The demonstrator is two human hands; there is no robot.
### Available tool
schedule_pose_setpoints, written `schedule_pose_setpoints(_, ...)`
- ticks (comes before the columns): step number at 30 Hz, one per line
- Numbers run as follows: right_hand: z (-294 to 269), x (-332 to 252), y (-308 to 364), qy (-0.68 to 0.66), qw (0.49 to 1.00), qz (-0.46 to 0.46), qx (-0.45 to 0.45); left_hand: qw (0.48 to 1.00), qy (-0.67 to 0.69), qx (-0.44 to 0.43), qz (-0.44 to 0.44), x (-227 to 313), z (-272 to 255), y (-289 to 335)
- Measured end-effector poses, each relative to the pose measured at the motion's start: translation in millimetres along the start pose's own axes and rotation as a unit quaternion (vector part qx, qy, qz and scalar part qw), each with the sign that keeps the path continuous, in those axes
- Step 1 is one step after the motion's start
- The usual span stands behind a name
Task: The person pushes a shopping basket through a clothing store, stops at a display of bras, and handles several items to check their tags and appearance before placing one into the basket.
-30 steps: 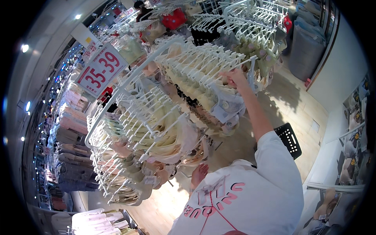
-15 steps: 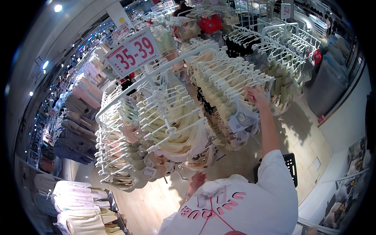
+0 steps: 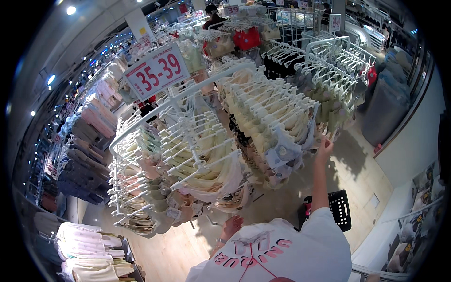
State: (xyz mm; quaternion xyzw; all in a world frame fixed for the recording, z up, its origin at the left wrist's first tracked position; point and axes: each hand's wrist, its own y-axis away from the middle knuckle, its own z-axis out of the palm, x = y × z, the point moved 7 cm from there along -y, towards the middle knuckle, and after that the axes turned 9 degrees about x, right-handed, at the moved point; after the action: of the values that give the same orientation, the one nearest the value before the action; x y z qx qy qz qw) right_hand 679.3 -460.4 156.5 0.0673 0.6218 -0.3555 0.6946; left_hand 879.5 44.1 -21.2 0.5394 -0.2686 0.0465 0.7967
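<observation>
My right hand is raised at the near right end of a row of pale bras on white hangers. Its fingers are bent together beside the hanging fabric; what they hold, if anything, is too small to make out. A light blue bra hangs at the front of that row, left of the hand. My left hand is low in front of my white shirt, fingers stretched out and holding nothing. Nearest to it hang cream and pale pink garments on the middle row.
A white rail frame bears a printed sign. A black basket is beside my right arm. Another hanger rack stands at the far right, near a grey covered bundle. Folded pale clothes lie at lower left.
My right hand has come down and slightly right, off the hanger tops to the end of the row. My left hand stays low. The view has shifted slightly.
</observation>
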Motion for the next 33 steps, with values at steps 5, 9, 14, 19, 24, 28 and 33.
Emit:
schedule_pose_setpoints(5, 6, 62, 51, 0.069, 0.880, 0.407, -0.235, 0.999, 0.002, -0.045, 0.020, -5, -8, -13)
schedule_pose_setpoints(9, 3, 101, 93, -0.130, 0.699, 0.670, -0.215, 0.998, -0.009, -0.065, 0.009, 1, 2, -15)
schedule_pose_setpoints(14, 5, 102, 108, -0.276, 0.651, 0.677, -0.204, 0.998, -0.038, -0.057, 0.017, -1, 5, -4)
schedule_pose_setpoints(19, -12, 99, 109, -0.292, 0.665, 0.646, -0.235, 0.995, -0.060, -0.079, 0.014, -7, 4, -9)
schedule_pose_setpoints(24, -21, 84, 97, -0.399, 0.641, 0.618, -0.219, 0.995, -0.071, -0.074, 0.006, -8, -4, -20)
schedule_pose_setpoints(28, -23, 26, 100, -0.447, 0.634, 0.587, -0.233, 0.998, -0.026, -0.055, 0.001, -7, -9, -22)
schedule_pose_setpoints(33, -30, 24, 93, -0.458, 0.636, 0.572, -0.241, 0.991, -0.087, -0.103, 0.016, -5, 6, -24)
